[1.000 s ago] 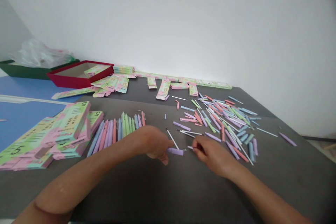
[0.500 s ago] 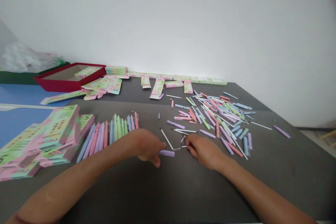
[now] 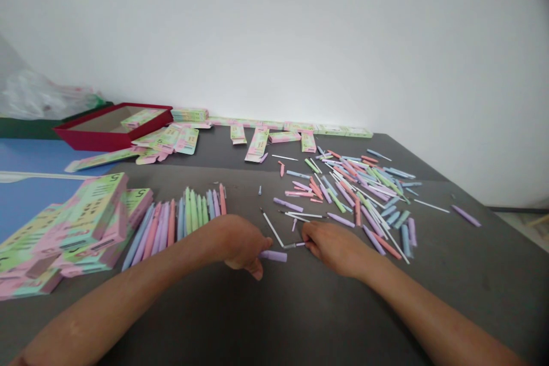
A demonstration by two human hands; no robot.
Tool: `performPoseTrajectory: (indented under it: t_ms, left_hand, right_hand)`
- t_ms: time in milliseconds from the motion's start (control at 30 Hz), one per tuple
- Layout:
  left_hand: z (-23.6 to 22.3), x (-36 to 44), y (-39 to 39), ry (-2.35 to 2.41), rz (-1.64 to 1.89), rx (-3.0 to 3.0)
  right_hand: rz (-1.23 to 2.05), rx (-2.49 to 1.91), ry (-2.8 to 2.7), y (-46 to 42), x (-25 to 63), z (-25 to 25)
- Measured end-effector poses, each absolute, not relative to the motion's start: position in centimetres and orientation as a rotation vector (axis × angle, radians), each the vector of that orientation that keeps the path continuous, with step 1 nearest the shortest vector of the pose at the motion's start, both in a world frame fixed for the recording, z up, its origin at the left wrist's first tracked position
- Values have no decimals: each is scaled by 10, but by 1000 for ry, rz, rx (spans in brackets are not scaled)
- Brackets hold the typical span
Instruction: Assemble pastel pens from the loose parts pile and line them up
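Note:
My left hand (image 3: pixel 244 247) is closed around a purple pen barrel (image 3: pixel 275 255), whose end sticks out to the right past the thumb. Opposite it, my right hand (image 3: pixel 332 247) pinches the end of a slim purple-and-grey pen part (image 3: pixel 295 245) close to the tabletop; its exact kind is too small to tell. A white pen refill (image 3: pixel 273 227) lies between the hands, with more white refills (image 3: pixel 300 214) just beyond. Near the right fingertips rests a small purple pen piece (image 3: pixel 294 225). To the left of my left hand, finished-looking pens (image 3: pixel 198 206) lie in a row.
Loose pen parts (image 3: pixel 355 183) in several colours spread over the right of the dark table (image 3: pixel 274 320). Pastel cartons (image 3: pixel 86 217) are stacked at the left. Behind them stand a red box (image 3: pixel 98 136), flattened cartons (image 3: pixel 171 140) and more cartons (image 3: pixel 300 127) along the wall.
My right hand has shifted slightly, and the slim part at its fingertips now lies in a straighter line. A small purple piece now shows apart from the fingers. My left hand keeps the barrel.

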State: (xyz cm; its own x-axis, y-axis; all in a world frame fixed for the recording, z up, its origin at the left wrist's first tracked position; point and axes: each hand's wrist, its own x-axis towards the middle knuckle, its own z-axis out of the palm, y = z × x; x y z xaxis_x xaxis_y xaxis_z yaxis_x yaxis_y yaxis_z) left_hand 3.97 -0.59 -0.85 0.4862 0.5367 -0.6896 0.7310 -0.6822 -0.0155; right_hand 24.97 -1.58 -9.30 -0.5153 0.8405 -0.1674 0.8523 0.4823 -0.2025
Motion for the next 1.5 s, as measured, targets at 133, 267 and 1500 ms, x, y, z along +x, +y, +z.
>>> performPoseTrajectory:
  t_ms: [133,267,1500]
  left_hand:
    - [-11,39,-7,1082,-947,2469]
    - [-9,39,-9,1077,-926,2454]
    - [-1,36,-8,1061,-956,2461]
  right_hand:
    - [-402,1508,2662,-15,248,-90]
    - [-415,1492,2664,-15,246,-90]
    - [-412,1501,2774,-25,229,-110]
